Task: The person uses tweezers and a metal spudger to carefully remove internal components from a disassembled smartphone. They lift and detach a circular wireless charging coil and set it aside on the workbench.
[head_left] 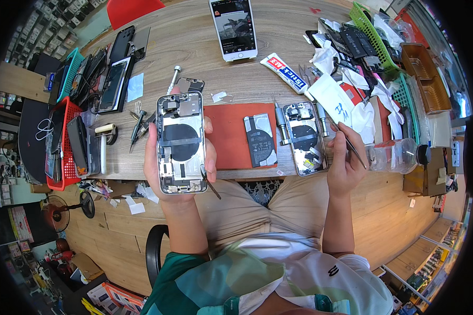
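Phone frame (183, 167): shiny metal rim + plates, matt blk round pad (175, 152) mid. 2nd phone frame (308, 122): silvery metal, also w/ matt blk. Slim tool (358, 155): smooth, metal-look. Batt. (260, 143): matt blk & silvery wrap. Mat (225, 142): matt, smooth. Counter (192, 31): wood-grain, low sheen. Upright phone (235, 29): glossy glass. Bottle (388, 157): clear shiny plastic. Red basket (68, 149): plastic. Tray (424, 79): glossy brn plastic. Trousers (297, 207): matt cloth.
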Demonstrator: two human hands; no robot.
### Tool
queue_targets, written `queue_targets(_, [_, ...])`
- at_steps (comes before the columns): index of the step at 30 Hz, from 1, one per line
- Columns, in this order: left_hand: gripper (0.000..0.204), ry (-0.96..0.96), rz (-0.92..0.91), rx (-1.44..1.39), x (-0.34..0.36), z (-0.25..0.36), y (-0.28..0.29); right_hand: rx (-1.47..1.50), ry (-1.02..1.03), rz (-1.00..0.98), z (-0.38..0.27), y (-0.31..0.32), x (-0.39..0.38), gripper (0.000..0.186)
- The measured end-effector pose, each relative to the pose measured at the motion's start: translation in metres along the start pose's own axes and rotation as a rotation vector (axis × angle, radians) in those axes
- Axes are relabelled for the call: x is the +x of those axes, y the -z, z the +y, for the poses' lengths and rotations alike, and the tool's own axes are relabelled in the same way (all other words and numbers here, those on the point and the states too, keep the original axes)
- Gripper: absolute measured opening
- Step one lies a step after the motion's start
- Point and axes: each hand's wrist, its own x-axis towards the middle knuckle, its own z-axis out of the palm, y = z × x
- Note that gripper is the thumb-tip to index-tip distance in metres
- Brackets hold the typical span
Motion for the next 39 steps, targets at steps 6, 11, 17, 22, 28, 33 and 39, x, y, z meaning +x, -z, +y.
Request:
queue_targets(6, [0.066,-0.002,0.015,0.006,-0.0004,0.0000,-0.0016,0.016,-0.015,-0.001,0.0011,0.0004,-0.0009,0.020])
queue_targets(11, [0.066,-0.003,0.011,0.012,-0.0006,-0.0001,-0.0011,0.014,-0.024,-0.008,-0.0005,0.0007,-0.0010,0.020])
queue_targets(17, [0.067,-0.003,0.010,0.004,-0.0006,0.0000,-0.0002,0.024,-0.028,-0.005,-0.0016,0.0001,-0.0005,0.020])
queue_targets(22, [0.067,-0.003,0.000,-0.009,0.0001,-0.0003,-0.0012,0.029,-0.016,-0.008,-0.0005,-0.0001,-0.0003,0.020])
queue_targets(28, [0.067,-0.002,-0.009,0.001,0.0001,0.0002,0.0003,0.029,-0.015,-0.010,0.0003,0.0004,-0.0005,0.020])
queue_targets(33, [0.067,-0.013,0.042,0.016,-0.0002,-0.0009,-0.0032,0.025,-0.040,-0.007,-0.0024,0.0000,-0.0007,0.020])
queue_targets(39, [0.067,-0.017,0.054,0.028,-0.0001,-0.0011,-0.0035,0.020,-0.021,-0.002,-0.0008,0.0002,-0.0005,0.020])
